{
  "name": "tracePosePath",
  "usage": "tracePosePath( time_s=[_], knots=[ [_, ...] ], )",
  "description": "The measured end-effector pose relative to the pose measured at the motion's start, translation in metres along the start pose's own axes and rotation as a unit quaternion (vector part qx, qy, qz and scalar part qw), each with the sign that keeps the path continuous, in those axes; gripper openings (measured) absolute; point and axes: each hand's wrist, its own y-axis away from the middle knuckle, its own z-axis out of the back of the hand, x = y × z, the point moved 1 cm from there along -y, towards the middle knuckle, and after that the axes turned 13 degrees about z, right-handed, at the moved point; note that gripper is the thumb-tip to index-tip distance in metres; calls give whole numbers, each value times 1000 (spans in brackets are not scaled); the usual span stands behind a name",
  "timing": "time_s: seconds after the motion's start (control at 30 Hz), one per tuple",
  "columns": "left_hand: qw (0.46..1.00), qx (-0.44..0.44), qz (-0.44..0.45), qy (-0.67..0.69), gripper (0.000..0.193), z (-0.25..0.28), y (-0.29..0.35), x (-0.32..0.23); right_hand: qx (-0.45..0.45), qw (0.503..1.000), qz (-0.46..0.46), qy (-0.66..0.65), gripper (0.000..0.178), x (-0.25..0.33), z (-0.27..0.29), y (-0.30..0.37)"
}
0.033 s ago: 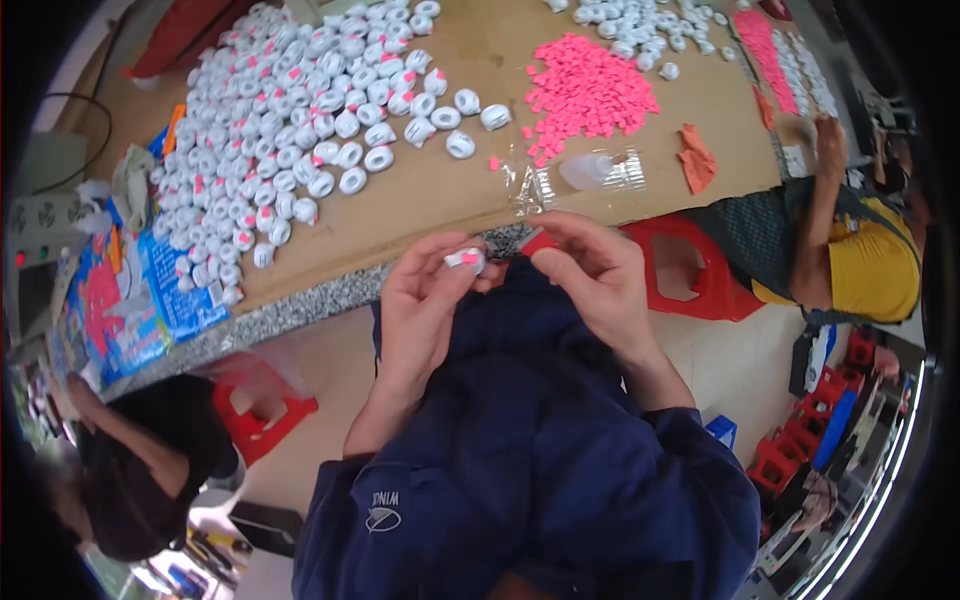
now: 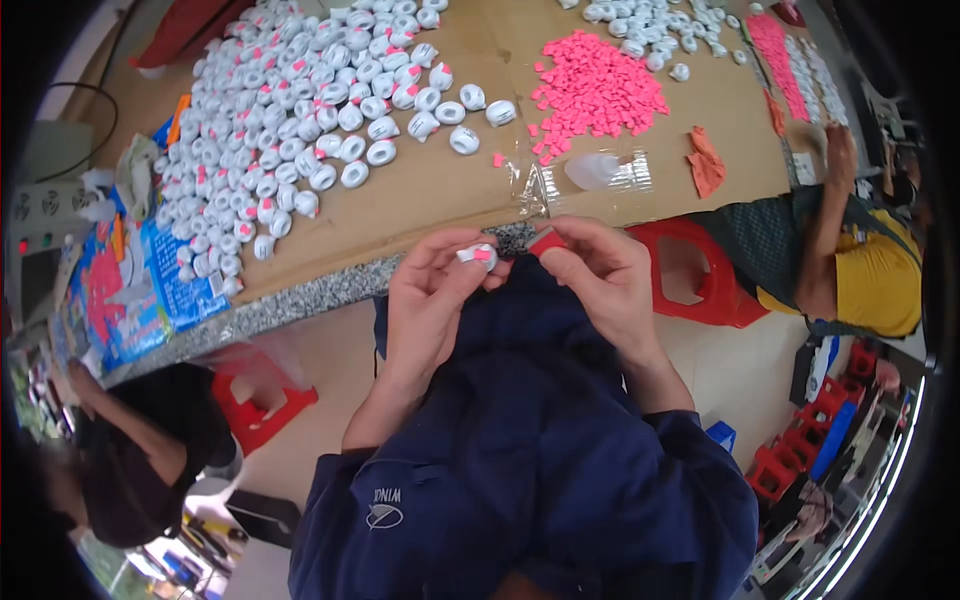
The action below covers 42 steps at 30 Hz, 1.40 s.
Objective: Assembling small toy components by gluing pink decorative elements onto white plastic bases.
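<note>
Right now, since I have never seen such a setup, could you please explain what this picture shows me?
There is no machine: a wide fisheye camera on a person's head looks down, so straight edges bend near the rim. The bare hands are that person's. The left hand holds a small white-and-pink part; the right hand pinches a small red-and-grey item I cannot identify. Ahead, on the cardboard covering the table, lie many white parts, a heap of pink pieces, a translucent item and a crumpled orange piece.
</note>
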Motion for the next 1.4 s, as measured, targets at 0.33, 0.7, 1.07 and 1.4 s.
tracePosePath(
  time_s=[0.33, 0.7, 1.07, 1.4],
  knots=[
    [993, -55, -39, -101, 28, -27, -7, 33, 67, 991, -48, -103, 17, -20, 29, -14],
    [997, -69, -13, -38, 22, -24, 1, 35, 89, 991, -45, -85, 17, -27, 43, -3],
    [994, -81, -30, -73, 23, -19, 5, 31, 130, 984, -42, -112, 16, -25, 18, -12],
    [997, -52, 17, -55, 23, -15, 8, 33, 115, 985, -51, -121, 15, -11, 25, -10]
  ],
)
